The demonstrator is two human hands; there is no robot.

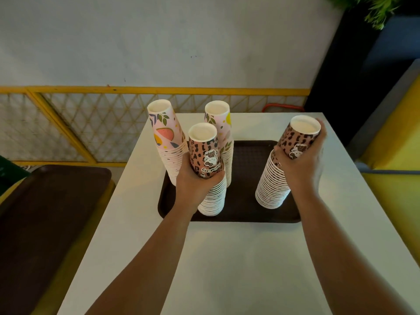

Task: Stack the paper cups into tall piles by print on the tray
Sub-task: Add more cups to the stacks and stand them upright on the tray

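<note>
Four tall piles of upturned paper cups stand on a dark brown tray (245,178). Two piles carry a pink fruit-and-leaf print: one at the back left (167,137) and one at the back middle (221,126). Two piles carry a brown leopard print with a white cat. My left hand (195,180) grips the front leopard pile (205,155) around its upper part. My right hand (302,162) grips the right leopard pile (295,142) near its top. That pile leans to the right, and its base sits on the tray's right side.
The tray lies on a white table (227,258). A second dark tray (45,212) rests on a yellow seat to the left. A yellow bench (393,155) stands at the right. A yellow lattice rail (91,123) runs behind the table.
</note>
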